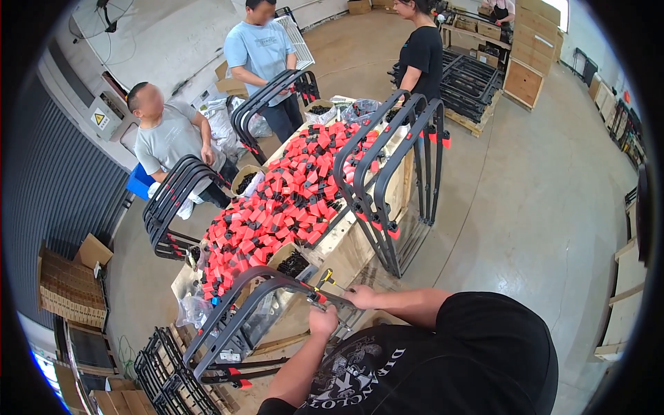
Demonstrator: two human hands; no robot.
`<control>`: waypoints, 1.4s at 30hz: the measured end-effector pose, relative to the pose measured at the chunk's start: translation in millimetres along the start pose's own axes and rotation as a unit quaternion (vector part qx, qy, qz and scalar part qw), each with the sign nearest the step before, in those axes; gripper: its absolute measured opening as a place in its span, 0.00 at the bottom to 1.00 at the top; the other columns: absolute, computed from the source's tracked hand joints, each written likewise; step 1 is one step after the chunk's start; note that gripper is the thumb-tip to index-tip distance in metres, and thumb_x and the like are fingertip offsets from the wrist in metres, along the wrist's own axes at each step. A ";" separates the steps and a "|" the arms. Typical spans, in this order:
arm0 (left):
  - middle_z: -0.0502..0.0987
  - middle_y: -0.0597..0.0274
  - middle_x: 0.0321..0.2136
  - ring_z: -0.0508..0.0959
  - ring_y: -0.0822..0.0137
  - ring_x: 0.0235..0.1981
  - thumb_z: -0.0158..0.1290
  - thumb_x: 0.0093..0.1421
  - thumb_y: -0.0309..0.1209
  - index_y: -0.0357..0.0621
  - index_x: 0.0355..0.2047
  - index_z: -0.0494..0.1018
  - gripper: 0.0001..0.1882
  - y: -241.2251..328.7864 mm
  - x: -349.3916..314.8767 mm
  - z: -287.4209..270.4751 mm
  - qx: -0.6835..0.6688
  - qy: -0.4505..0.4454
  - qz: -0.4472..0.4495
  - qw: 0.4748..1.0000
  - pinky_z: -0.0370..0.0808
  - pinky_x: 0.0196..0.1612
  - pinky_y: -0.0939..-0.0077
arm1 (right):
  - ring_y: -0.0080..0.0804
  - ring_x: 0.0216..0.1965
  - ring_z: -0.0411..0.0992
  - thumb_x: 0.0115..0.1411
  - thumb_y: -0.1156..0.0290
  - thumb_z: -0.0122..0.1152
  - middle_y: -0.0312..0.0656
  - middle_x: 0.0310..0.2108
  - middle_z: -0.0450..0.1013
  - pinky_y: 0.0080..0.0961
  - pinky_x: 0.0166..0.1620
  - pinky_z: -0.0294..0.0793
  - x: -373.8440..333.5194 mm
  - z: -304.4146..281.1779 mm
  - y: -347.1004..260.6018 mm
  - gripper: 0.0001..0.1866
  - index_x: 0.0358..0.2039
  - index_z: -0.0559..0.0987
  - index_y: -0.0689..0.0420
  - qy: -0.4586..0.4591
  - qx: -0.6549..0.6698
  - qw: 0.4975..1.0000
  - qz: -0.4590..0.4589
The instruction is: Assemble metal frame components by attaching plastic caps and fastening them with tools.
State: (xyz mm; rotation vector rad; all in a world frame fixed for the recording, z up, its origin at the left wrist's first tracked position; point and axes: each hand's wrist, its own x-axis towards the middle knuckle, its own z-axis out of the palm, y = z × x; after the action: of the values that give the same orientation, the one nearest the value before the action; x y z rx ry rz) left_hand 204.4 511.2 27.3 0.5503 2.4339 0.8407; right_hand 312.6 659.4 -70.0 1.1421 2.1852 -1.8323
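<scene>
My left hand (323, 320) is closed around the end of a black tubular frame (238, 290) with bent corners and red end pieces. Just to its right, my right hand (361, 296) has its fingers drawn together by the same frame end; what they hold is hidden. A yellow-and-black handled tool (325, 278) shows just beyond my hands. Ahead, a large heap of red and black plastic pieces (277, 207) covers the wooden worktable (335, 249). A cardboard box of small black parts (292, 263) stands at the near side of the heap.
More black frames (398, 166) lean at the table's right side, others (181, 200) at its left. Three people (259, 55) stand around the table; another is far back. Stacked frames (173, 377) lie low at left, near cartons (72, 287). A wooden crate (523, 83) stands back right.
</scene>
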 end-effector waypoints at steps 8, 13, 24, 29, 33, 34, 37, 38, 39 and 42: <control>0.83 0.39 0.30 0.85 0.44 0.38 0.60 0.53 0.40 0.31 0.33 0.79 0.20 0.4 -22.5 -0.2 0.019 -0.032 -0.005 0.999 0.80 0.41 0.53 | 0.60 0.44 0.78 0.70 0.49 0.49 0.61 0.39 0.79 0.48 0.50 0.76 -4.7 11.4 6.3 0.26 0.44 0.82 0.60 0.057 -0.046 0.990 -0.120; 0.82 0.36 0.42 0.82 0.40 0.46 0.60 0.53 0.43 0.34 0.49 0.74 0.29 4.5 -8.9 2.5 0.024 -0.044 -0.010 0.999 0.78 0.51 0.51 | 0.58 0.44 0.78 0.70 0.48 0.52 0.60 0.40 0.79 0.47 0.48 0.77 -18.3 6.2 -20.9 0.25 0.43 0.83 0.59 0.075 -0.038 0.996 -0.016; 0.81 0.35 0.42 0.82 0.39 0.46 0.60 0.56 0.45 0.31 0.51 0.68 0.32 4.7 -7.3 1.9 0.056 -0.073 -0.078 0.993 0.77 0.52 0.51 | 0.51 0.48 0.78 0.60 0.40 0.64 0.66 0.48 0.76 0.41 0.50 0.75 -101.7 -64.7 -148.4 0.47 0.50 0.74 0.83 -0.120 -0.042 0.989 0.079; 0.83 0.38 0.38 0.84 0.45 0.44 0.60 0.56 0.42 0.35 0.45 0.78 0.23 -13.7 -0.8 8.6 0.006 -0.091 -0.069 0.993 0.78 0.49 0.55 | 0.47 0.54 0.74 0.60 0.43 0.66 0.65 0.53 0.73 0.40 0.53 0.73 -93.0 -62.3 -129.0 0.46 0.55 0.71 0.81 -0.116 0.012 0.989 0.090; 0.84 0.40 0.36 0.85 0.46 0.41 0.59 0.56 0.42 0.38 0.45 0.79 0.22 -18.0 -0.8 8.8 -0.014 -0.068 -0.041 0.997 0.80 0.47 0.57 | 0.44 0.47 0.76 0.61 0.47 0.67 0.59 0.48 0.77 0.39 0.48 0.75 -95.6 -67.6 -137.4 0.41 0.54 0.74 0.77 -0.105 0.016 0.987 0.116; 0.84 0.39 0.36 0.85 0.46 0.40 0.60 0.55 0.43 0.39 0.44 0.80 0.22 -15.1 -2.7 5.6 -0.015 -0.064 -0.040 0.997 0.80 0.46 0.57 | 0.39 0.41 0.75 0.61 0.48 0.67 0.54 0.43 0.77 0.37 0.43 0.74 -102.6 -70.3 -143.9 0.36 0.52 0.76 0.74 -0.113 0.037 0.986 0.113; 0.82 0.35 0.40 0.83 0.42 0.46 0.59 0.53 0.46 0.36 0.45 0.79 0.27 6.6 -12.2 -5.4 0.015 -0.094 -0.082 0.992 0.78 0.50 0.53 | 0.22 0.20 0.65 0.65 0.54 0.66 0.33 0.24 0.68 0.24 0.22 0.65 -101.5 -67.3 -129.6 0.19 0.35 0.77 0.59 -0.099 0.091 0.988 0.079; 0.82 0.35 0.41 0.83 0.42 0.47 0.58 0.53 0.46 0.37 0.44 0.80 0.26 -2.3 -6.4 -3.5 0.024 -0.108 -0.074 0.991 0.78 0.50 0.53 | 0.22 0.20 0.65 0.65 0.54 0.66 0.33 0.24 0.68 0.24 0.22 0.65 -98.0 -65.2 -126.8 0.19 0.34 0.77 0.59 -0.097 0.088 0.988 0.081; 0.82 0.35 0.40 0.83 0.42 0.46 0.57 0.53 0.46 0.37 0.43 0.80 0.25 -1.0 -8.9 -1.8 0.006 -0.090 -0.051 0.995 0.78 0.51 0.53 | 0.23 0.19 0.65 0.65 0.55 0.66 0.33 0.23 0.69 0.25 0.22 0.65 -98.1 -65.8 -123.0 0.19 0.34 0.77 0.59 -0.093 0.084 0.988 0.089; 0.83 0.35 0.38 0.84 0.43 0.44 0.57 0.54 0.46 0.39 0.39 0.82 0.23 9.7 -14.5 -9.8 -0.003 -0.113 -0.059 0.992 0.78 0.50 0.53 | 0.22 0.20 0.66 0.65 0.57 0.65 0.34 0.24 0.69 0.25 0.23 0.66 -100.7 -69.1 -120.5 0.17 0.33 0.77 0.60 -0.116 0.094 0.985 0.090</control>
State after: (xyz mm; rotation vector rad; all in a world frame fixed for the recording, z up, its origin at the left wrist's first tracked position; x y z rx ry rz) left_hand 212.3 506.3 45.1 0.4678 2.2328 0.6972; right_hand 343.8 669.1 98.5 1.0529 1.7575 -2.0093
